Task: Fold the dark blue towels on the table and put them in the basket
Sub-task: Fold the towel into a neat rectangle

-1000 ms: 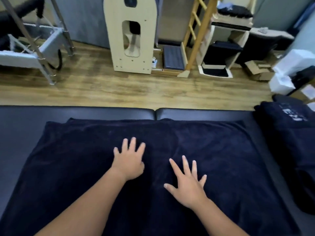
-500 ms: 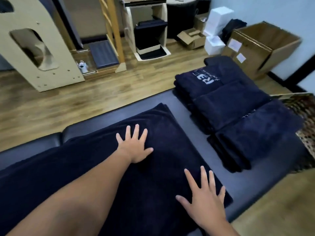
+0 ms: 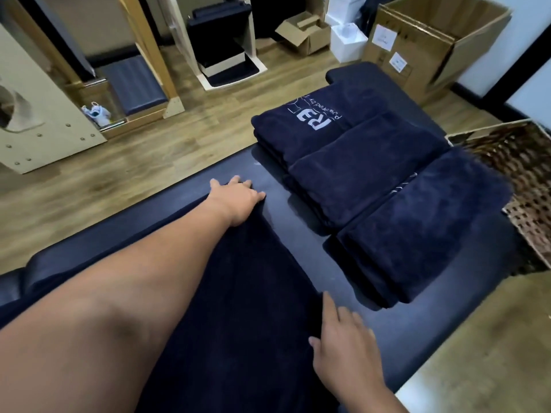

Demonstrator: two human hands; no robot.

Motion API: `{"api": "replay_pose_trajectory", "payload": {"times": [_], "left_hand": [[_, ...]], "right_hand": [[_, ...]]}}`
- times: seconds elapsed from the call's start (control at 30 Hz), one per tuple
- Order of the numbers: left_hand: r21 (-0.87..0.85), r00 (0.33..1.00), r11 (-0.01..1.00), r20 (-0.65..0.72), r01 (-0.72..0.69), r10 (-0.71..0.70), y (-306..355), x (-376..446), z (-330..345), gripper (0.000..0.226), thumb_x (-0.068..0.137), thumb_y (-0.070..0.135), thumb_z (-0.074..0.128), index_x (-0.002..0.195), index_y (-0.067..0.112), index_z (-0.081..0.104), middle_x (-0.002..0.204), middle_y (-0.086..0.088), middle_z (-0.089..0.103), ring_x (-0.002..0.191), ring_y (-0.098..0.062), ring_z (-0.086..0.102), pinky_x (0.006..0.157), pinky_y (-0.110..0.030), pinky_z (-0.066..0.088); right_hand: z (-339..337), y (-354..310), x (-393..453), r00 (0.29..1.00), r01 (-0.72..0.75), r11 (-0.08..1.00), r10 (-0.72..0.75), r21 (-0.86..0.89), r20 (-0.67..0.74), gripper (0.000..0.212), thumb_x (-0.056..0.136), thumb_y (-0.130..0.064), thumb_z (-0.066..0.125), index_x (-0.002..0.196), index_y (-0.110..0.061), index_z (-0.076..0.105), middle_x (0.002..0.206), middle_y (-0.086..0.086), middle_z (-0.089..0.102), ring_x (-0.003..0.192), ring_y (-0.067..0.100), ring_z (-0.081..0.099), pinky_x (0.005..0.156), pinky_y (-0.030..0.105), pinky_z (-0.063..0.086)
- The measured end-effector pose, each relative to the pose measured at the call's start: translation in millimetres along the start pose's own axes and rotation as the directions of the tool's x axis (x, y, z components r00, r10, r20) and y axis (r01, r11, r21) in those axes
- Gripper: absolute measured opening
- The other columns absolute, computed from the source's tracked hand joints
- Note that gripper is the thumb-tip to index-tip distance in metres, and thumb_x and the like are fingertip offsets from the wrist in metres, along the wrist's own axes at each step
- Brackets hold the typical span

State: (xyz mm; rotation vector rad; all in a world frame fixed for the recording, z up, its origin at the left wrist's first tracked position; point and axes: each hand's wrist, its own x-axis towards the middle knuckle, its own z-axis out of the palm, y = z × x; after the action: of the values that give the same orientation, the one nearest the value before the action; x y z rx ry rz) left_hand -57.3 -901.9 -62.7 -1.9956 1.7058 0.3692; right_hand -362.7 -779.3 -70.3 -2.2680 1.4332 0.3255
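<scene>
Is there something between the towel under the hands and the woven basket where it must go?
Yes. The folded dark blue towels lie on the table between the spread towel and the woven basket at the table's right end. Both hands already touch that towel's right edge.
</scene>
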Motion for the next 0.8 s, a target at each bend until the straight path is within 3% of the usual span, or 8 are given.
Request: {"api": "replay_pose_trajectory", "payload": {"times": [0.1,0.23,0.4,0.5,0.63,0.8], "left_hand": [[0.186,0.982,0.981,-0.169,-0.056,0.088,6,-3,-2,0.033,0.096,0.011,0.050,0.122,0.025,0.064,0.133,-0.005,0.041,0.123,-0.028,0.039,0.085,-0.044,0.038],[0.215,0.975,0.977,-0.214,-0.007,0.055,14,-20,-4,0.022,0.095,0.011,0.051,0.110,0.019,0.064,0.122,-0.009,0.037,0.105,-0.028,0.039,0.072,-0.037,0.035],[-0.057,0.950,0.989,-0.277,0.136,-0.146,-6,-52,9,0.026,0.094,0.009,0.051,0.119,0.017,0.052,0.119,-0.014,0.040,0.075,-0.030,0.047,0.065,-0.041,0.039],[-0.251,0.941,0.945,-0.209,0.210,-0.265,-26,-87,20,0.030,0.094,0.008,0.044,0.122,0.021,0.046,0.103,-0.010,0.052,0.079,-0.033,0.050,0.066,-0.041,0.041],[-0.538,0.895,0.805,-0.188,0.251,-0.405,-60,-137,50,0.023,0.090,0.005,0.042,0.110,0.014,0.048,0.093,-0.012,0.056,0.086,-0.034,0.054,0.068,-0.042,0.044],[-0.767,0.814,0.605,-0.202,0.214,-0.545,-111,-216,107,0.024,0.088,0.002,0.037,0.102,0.020,0.044,0.092,-0.011,0.059,0.094,-0.032,0.049,0.069,-0.040,0.039]], "right_hand": [[3,-8,0,0.999,-0.009,0.997,0.005,0.082,0.040,0.075,0.096,-0.036,0.058,0.156,-0.024,0.014,0.132,-0.006,0.051,0.120,0.018,0.048,0.098,0.032,0.046],[-5,-8,-3,0.998,-0.009,0.977,-0.005,0.214,0.066,0.070,0.093,-0.036,0.063,0.150,-0.033,0.023,0.118,-0.009,0.052,0.107,0.012,0.056,0.089,0.026,0.050],[-16,-19,-13,0.995,0.037,0.967,-0.059,0.250,0.082,0.055,0.092,-0.031,0.056,0.144,-0.034,0.040,0.107,-0.011,0.052,0.100,0.014,0.058,0.080,0.023,0.047],[-23,-38,-25,0.977,0.080,0.963,-0.128,0.259,0.173,0.064,0.087,-0.026,0.058,0.147,-0.040,0.038,0.119,-0.008,0.060,0.111,0.019,0.059,0.090,0.029,0.051],[-23,-74,-56,0.929,0.141,0.945,-0.229,0.295,0.290,0.079,0.088,-0.022,0.057,0.154,-0.048,0.023,0.140,-0.007,0.057,0.120,0.017,0.059,0.097,0.028,0.051],[9,-143,-115,0.912,0.246,0.938,-0.309,0.246,0.268,0.082,0.091,-0.020,0.054,0.156,-0.050,0.013,0.135,-0.003,0.053,0.119,0.021,0.055,0.101,0.032,0.048]]}}
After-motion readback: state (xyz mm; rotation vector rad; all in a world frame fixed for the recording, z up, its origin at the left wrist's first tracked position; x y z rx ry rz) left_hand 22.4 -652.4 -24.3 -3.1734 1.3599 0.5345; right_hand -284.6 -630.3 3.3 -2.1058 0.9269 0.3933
